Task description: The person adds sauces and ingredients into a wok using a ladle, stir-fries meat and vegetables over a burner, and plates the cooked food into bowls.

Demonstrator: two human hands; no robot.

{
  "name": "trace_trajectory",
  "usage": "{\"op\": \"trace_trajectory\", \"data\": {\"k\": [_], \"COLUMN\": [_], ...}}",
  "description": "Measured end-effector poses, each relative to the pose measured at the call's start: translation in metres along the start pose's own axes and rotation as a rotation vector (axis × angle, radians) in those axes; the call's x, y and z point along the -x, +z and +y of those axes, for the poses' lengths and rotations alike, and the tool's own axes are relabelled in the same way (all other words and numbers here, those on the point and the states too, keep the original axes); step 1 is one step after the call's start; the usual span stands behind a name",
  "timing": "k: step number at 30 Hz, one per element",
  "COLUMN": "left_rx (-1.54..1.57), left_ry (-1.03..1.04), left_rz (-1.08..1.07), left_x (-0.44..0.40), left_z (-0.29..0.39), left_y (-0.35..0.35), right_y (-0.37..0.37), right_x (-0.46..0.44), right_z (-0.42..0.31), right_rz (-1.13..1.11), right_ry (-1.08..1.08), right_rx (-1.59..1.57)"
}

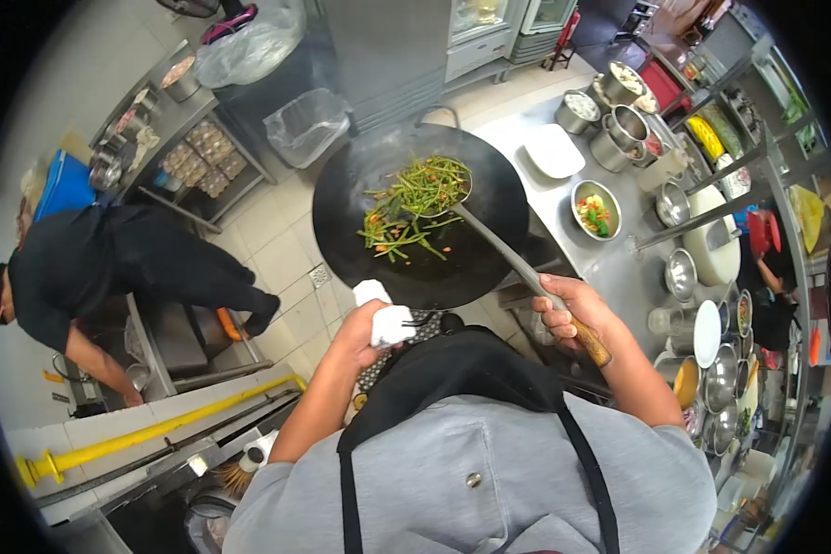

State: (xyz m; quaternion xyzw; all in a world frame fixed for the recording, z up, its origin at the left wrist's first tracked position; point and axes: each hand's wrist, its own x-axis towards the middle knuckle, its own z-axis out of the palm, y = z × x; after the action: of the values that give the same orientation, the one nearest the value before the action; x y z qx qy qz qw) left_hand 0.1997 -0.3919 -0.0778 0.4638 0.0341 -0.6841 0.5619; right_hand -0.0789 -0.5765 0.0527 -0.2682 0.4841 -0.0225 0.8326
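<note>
A large black wok (337,217) is in front of me, tilted a little, with cut green beans (429,185) and small orange-red bits in it. My left hand (353,334) is closed on a folded white cloth (392,323) at the wok's near left rim; whatever the cloth covers is hidden. My right hand (572,312) grips the wooden end of a long-handled metal ladle (506,252). The ladle's bowl lies among the beans on the right side of the wok, partly hidden by them.
On the steel counter to the right are a white square plate (554,150), a bowl of cut vegetables (596,212) and several metal pots (619,148). At left a co-worker in black (74,258) bends down. A yellow pipe (157,429) runs along the lower left.
</note>
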Motion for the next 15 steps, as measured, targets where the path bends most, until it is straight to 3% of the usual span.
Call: {"op": "trace_trajectory", "data": {"k": [4, 7, 8, 12, 14, 15], "left_rx": [0.005, 0.039, 0.074, 0.09, 0.1, 0.11], "left_ry": [-0.018, -0.019, -0.006, -0.008, -0.009, -0.009], "left_rz": [-0.009, 0.041, 0.125, 0.165, 0.17, 0.167], "left_x": [-0.008, -0.003, -0.001, -0.003, -0.004, -0.003], "left_z": [-0.005, -0.003, -0.003, -0.01, -0.016, -0.017], "left_y": [-0.003, 0.011, 0.013, 0.009, -0.001, -0.006], "right_y": [-0.048, -0.076, -0.083, -0.103, -0.123, -0.135], "right_x": [0.039, 0.072, 0.08, 0.067, 0.032, 0.013], "right_z": [-0.017, -0.034, -0.041, -0.06, -0.057, -0.052], "right_rz": [-0.126, -0.122, 0.051, 0.297, 0.585, 0.616], "right_ry": [-0.078, -0.192, -0.249, -0.399, -0.486, -0.516], "right_rx": [-0.283, -0.292, -0.211, 0.055, 0.422, 0.482]}}
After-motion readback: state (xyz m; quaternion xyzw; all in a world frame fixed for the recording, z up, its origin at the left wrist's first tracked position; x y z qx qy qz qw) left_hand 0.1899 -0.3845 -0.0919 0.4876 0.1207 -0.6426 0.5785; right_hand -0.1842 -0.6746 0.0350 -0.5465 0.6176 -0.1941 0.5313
